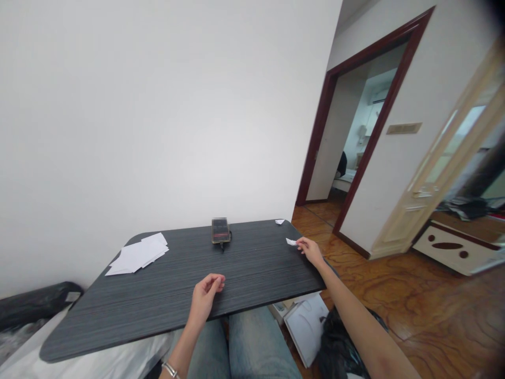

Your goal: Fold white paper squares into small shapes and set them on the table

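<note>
My right hand pinches a small scrap of white paper near the right edge of a dark grey wood-grain table. My left hand hovers over the table's near edge, its fingers curled together with nothing visible in them. Loose sheets of white paper lie in an overlapping pile at the left. A small black device, blurred on its face, stands by the far edge with a short cable. A tiny folded white paper sits at the far right corner.
The table's far side meets a white wall. My jeans-covered legs lie below the near edge. A white board and a black bag rest on the wooden floor at the right. A doorway stands beyond.
</note>
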`<control>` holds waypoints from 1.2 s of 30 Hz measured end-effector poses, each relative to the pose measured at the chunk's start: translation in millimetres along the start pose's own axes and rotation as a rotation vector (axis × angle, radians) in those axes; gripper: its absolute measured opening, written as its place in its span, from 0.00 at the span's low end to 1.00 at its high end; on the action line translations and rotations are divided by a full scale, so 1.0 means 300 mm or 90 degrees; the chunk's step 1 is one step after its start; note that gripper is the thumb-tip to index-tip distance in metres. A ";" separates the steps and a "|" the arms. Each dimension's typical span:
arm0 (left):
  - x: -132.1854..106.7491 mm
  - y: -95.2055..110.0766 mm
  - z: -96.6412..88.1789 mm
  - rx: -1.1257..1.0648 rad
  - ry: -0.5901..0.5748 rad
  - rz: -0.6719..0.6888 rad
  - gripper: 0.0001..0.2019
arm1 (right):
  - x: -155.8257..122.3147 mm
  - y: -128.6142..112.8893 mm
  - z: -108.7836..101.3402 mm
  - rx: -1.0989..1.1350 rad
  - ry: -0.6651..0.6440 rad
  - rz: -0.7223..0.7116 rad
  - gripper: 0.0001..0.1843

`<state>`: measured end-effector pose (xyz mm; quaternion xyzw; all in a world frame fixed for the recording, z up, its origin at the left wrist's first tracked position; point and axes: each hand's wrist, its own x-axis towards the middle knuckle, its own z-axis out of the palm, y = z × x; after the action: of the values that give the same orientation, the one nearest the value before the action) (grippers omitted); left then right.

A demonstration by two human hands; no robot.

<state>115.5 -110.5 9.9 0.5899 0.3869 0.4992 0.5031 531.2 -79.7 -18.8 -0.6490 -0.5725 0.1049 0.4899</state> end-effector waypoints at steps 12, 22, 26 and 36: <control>0.004 0.036 0.012 0.021 0.002 -0.022 0.11 | 0.153 0.061 0.047 -0.088 0.021 -0.015 0.12; 0.017 0.047 0.018 0.049 -0.002 -0.052 0.14 | 0.274 0.108 0.086 -0.122 0.032 -0.021 0.12; 0.029 0.041 0.018 0.055 0.001 -0.067 0.14 | 0.321 0.131 0.105 -0.127 0.027 -0.016 0.11; 0.046 0.027 0.010 0.048 -0.013 -0.101 0.15 | 0.398 0.182 0.128 -0.132 0.003 -0.007 0.11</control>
<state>120.9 -99.7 20.7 0.5807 0.4459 0.4370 0.5224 577.8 48.6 -28.6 -0.6935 -0.5826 0.0404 0.4220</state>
